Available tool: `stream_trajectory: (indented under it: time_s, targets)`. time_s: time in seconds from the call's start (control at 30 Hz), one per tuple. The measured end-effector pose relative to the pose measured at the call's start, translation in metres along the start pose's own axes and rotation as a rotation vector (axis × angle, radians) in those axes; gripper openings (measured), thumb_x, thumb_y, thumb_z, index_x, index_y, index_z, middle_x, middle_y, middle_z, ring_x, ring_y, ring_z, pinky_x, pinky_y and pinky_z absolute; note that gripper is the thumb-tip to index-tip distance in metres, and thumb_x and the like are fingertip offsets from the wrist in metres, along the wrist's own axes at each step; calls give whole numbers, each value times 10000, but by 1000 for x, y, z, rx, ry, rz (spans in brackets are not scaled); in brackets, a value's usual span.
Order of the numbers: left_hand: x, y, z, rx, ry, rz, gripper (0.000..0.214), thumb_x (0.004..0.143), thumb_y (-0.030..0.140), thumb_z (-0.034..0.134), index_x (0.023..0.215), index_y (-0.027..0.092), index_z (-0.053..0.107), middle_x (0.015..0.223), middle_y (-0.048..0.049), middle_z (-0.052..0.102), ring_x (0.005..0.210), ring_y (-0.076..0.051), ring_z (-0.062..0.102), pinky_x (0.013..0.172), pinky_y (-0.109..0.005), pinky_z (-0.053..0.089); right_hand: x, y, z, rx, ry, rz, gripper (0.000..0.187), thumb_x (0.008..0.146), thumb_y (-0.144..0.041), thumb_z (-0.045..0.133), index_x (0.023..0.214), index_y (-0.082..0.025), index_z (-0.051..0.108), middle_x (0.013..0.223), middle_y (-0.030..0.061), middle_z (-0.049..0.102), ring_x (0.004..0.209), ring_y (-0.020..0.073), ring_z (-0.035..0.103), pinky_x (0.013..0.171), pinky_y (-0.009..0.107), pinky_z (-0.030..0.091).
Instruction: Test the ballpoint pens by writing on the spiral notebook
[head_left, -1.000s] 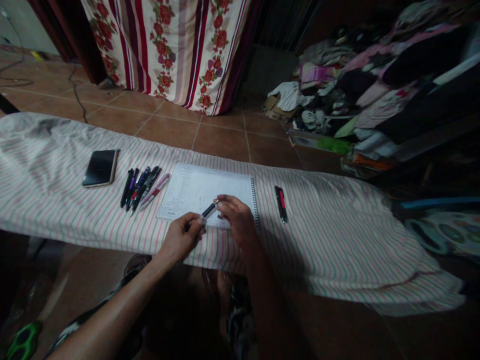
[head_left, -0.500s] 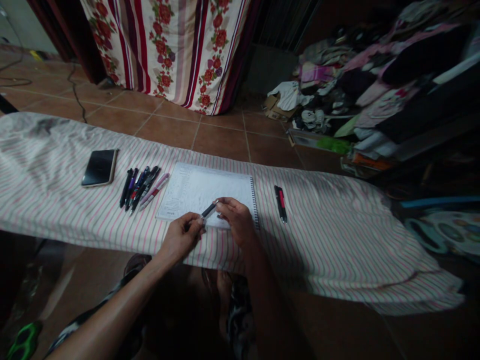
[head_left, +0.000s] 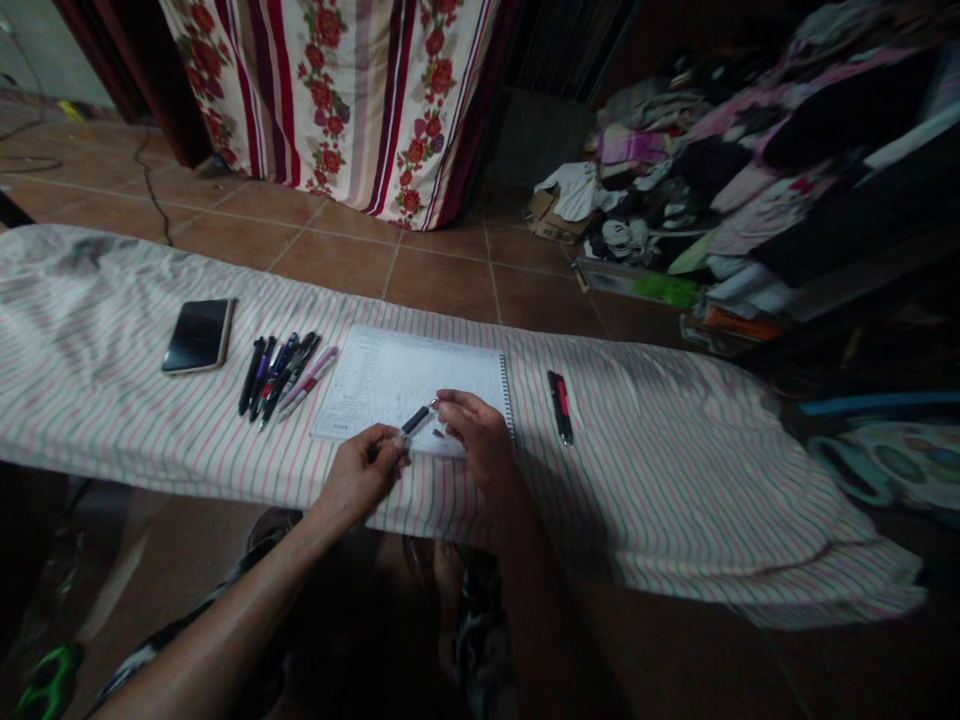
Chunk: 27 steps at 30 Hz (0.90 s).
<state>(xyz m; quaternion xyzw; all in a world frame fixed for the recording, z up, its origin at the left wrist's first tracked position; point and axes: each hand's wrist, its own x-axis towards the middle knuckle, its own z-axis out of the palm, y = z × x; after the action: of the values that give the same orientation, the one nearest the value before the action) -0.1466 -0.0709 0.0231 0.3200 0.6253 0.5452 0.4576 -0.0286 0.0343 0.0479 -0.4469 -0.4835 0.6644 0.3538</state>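
Over the near edge of a white spiral notebook (head_left: 420,365), a dark-gripped pen (head_left: 415,419) slants between my two hands. My left hand (head_left: 366,465) pinches its lower end. The fingertips of my right hand (head_left: 474,425) close on the upper, silvery tip. A small dark piece (head_left: 438,433) shows just below my right fingers, seemingly on the notebook; its kind is too small to make out. Left of the notebook lies a group of several pens (head_left: 281,375), black, purple, blue and pink. To the right, two pens (head_left: 561,408), black and pinkish red, lie side by side.
Striped cloth (head_left: 675,460) covers the long narrow surface. A phone (head_left: 199,336) lies toward its left end. Beyond it are a tiled floor (head_left: 442,275), a floral curtain (head_left: 360,100) and a heap of clothes (head_left: 720,170). A green object (head_left: 49,680) is at lower left.
My right hand has shifted very slightly, and the small dark piece beneath its fingers shows more plainly. The pen and my left hand stay almost the same.
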Motion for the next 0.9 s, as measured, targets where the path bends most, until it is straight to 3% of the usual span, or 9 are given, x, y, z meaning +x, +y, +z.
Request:
stream_trajectory:
  time_s: [0.43, 0.9]
  targets:
    - [0, -5, 1, 39, -10, 19, 299, 766, 458, 548, 788, 161, 570, 558, 28, 543, 428, -75, 437, 415, -191, 305, 0, 3, 1, -86, -36, -44, 305, 573, -379, 687, 805, -182, 669, 661, 13, 622, 621, 129, 527, 585, 269, 412]
    - [0, -3, 0, 55, -5, 23, 299, 769, 451, 540, 796, 155, 571, 573, 8, 555, 454, -85, 456, 418, -187, 321, 1, 7, 1, -95, -58, -37, 306, 576, -387, 683, 804, -183, 683, 668, 11, 624, 612, 122, 513, 595, 266, 399]
